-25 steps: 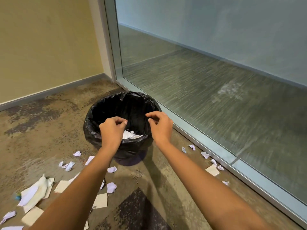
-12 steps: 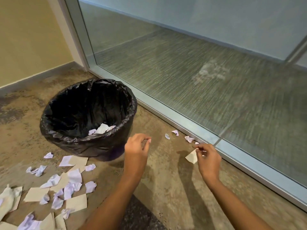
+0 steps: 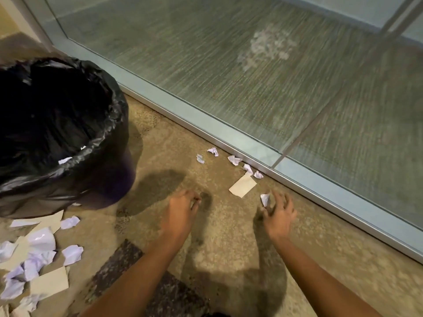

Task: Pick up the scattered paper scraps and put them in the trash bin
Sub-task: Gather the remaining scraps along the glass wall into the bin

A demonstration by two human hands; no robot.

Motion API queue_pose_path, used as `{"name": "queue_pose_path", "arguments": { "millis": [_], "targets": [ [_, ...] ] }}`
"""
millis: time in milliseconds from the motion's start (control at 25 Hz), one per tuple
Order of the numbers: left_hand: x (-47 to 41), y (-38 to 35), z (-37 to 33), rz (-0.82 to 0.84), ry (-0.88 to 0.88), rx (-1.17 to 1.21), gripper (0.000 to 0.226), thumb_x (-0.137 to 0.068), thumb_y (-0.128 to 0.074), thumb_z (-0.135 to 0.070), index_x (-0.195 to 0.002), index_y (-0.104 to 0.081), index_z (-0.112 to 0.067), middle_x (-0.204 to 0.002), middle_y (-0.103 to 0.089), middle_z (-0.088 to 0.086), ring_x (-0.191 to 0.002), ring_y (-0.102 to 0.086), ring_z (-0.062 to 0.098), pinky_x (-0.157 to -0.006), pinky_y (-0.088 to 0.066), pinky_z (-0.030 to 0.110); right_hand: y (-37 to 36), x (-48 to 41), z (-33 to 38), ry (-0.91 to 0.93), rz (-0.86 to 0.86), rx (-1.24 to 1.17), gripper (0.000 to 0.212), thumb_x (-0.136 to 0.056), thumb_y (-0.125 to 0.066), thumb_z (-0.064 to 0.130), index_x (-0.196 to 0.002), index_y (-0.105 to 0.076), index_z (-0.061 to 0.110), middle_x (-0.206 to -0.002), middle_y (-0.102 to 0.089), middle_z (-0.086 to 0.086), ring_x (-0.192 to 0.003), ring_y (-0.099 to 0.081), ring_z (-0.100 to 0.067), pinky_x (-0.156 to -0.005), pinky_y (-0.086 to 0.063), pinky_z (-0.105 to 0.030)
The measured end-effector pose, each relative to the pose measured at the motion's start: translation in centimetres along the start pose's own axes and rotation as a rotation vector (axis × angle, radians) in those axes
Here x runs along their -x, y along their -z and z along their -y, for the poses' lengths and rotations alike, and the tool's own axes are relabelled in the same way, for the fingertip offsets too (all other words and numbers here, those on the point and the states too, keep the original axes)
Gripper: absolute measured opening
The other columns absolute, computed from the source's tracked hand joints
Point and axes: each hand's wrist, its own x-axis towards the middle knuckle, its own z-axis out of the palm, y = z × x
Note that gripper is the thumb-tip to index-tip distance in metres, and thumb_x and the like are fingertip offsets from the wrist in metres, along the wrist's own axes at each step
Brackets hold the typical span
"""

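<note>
**A:** What are the hands doing?

**B:** The right hand [image 3: 278, 213] is hovering over the floor [image 3: 229, 236] with fingers spread, just beside a small crumpled scrap [image 3: 264, 199], not gripping it. The left hand [image 3: 183, 207] is hanging loosely curled, holding nothing.

**A:** And the other paper?

**B:** More scraps [image 3: 234, 160] are lying along the metal frame [image 3: 320, 195]. A heap [image 3: 41, 241] is sitting beside the trash bin [image 3: 109, 133].

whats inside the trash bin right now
Inside the trash bin, two small white paper scraps show just above the near rim. The rest is dark, and the near wall hides the bottom.
</note>
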Motion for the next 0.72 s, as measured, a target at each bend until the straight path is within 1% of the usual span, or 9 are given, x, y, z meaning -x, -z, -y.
{"name": "queue_pose_path", "arguments": {
  "millis": [80,160,240,280,360,440,520,600,720],
  "targets": [
    [-1.0,-1.2,0.3,0.044,-0.013,-0.034,0.006,-0.080,-0.070,-0.010,-0.084,-0.072,-0.014,-0.088,-0.067,0.003,-0.080,-0.062,0.022,-0.075,-0.048,0.031,-1.3,-0.8,-0.3,0.053,0.050,0.011,0.056,-0.090,-0.060,0.014,-0.141,-0.040,0.023,-0.152,-0.027,-0.010,-0.138,-0.023,-0.034,-0.113,-0.025,-0.047],
    [-2.3,-2.1,0.7,0.058,-0.017,-0.073,0.007,-0.080,-0.071,-0.013,-0.086,-0.073,-0.013,-0.091,-0.066,0.007,-0.086,-0.061,0.026,-0.078,-0.045,0.031,-2.7,-1.0,-0.3,0.165,0.058,0.025,0.057,-0.091,-0.051,-0.001,-0.142,-0.041,0.022,-0.153,-0.028,-0.012,-0.142,-0.020,-0.033,-0.116,-0.022,-0.048],
    [-3.9,-3.0,1.6,0.064,-0.014,-0.107,0.016,-0.077,-0.075,-0.017,-0.092,-0.072,-0.011,-0.097,-0.064,0.011,-0.091,-0.059,0.030,-0.083,-0.044,0.034,-4.1,-0.6,-0.2,0.237,0.031,0.075,0.071,-0.084,-0.046,-0.017,-0.144,-0.037,0.020,-0.154,-0.025,-0.012,-0.144,-0.015,-0.030,-0.118,-0.014,-0.041],
    [-4.8,-3.4,2.2,0.072,-0.009,-0.117,0.023,-0.076,-0.076,-0.019,-0.097,-0.071,-0.010,-0.102,-0.062,0.011,-0.095,-0.057,0.031,-0.085,-0.043,0.036,-4.7,-0.3,-0.5,0.259,0.003,0.108,0.078,-0.081,-0.047,-0.021,-0.146,-0.033,0.020,-0.155,-0.024,-0.011,-0.145,-0.014,-0.029,-0.116,-0.012,-0.036],
    [-6.6,-4.0,3.0,0.081,-0.017,-0.139,0.036,-0.076,-0.076,-0.022,-0.109,-0.067,-0.009,-0.114,-0.058,0.011,-0.107,-0.053,0.032,-0.092,-0.039,0.036,-5.6,-0.1,-1.2,0.291,-0.051,0.138,0.080,-0.080,-0.051,-0.020,-0.147,-0.029,0.019,-0.154,-0.026,-0.011,-0.144,-0.018,-0.028,-0.115,-0.017,-0.035],
    [-8.5,-4.3,3.4,0.074,-0.028,-0.152,0.048,-0.078,-0.074,-0.022,-0.122,-0.059,-0.008,-0.126,-0.053,0.012,-0.119,-0.046,0.033,-0.101,-0.034,0.037,-6.0,-0.2,-1.6,0.301,-0.065,0.127,0.076,-0.082,-0.051,-0.017,-0.147,-0.030,0.018,-0.153,-0.029,-0.011,-0.144,-0.020,-0.027,-0.116,-0.022,-0.037],
    [-10.2,-5.1,3.3,0.081,-0.010,-0.145,0.060,-0.080,-0.072,-0.021,-0.134,-0.047,-0.011,-0.139,-0.043,0.014,-0.130,-0.036,0.036,-0.109,-0.029,0.043,-6.1,-0.4,-1.8,0.307,-0.072,0.122,0.075,-0.083,-0.051,-0.017,-0.146,-0.032,0.017,-0.152,-0.031,-0.010,-0.144,-0.021,-0.026,-0.116,-0.026,-0.041],
    [-11.7,-5.8,2.7,0.140,0.072,-0.160,0.067,-0.085,-0.067,-0.024,-0.143,-0.034,-0.021,-0.152,-0.024,0.013,-0.139,-0.020,0.039,-0.113,-0.022,0.050,-6.0,-0.2,-1.6,0.311,-0.075,0.111,0.074,-0.083,-0.051,-0.017,-0.146,-0.033,0.018,-0.153,-0.031,-0.009,-0.144,-0.021,-0.024,-0.115,-0.028,-0.042],
    [-13.6,-8.0,1.4,0.279,0.134,-0.239,0.062,-0.097,-0.047,-0.029,-0.147,-0.013,-0.042,-0.159,0.005,0.004,-0.143,0.004,0.042,-0.110,-0.004,0.067,-6.0,-0.2,-1.7,0.314,-0.062,0.105,0.072,-0.085,-0.050,-0.015,-0.146,-0.033,0.019,-0.154,-0.030,-0.006,-0.144,-0.019,-0.022,-0.117,-0.024,-0.040]
  ]
}}
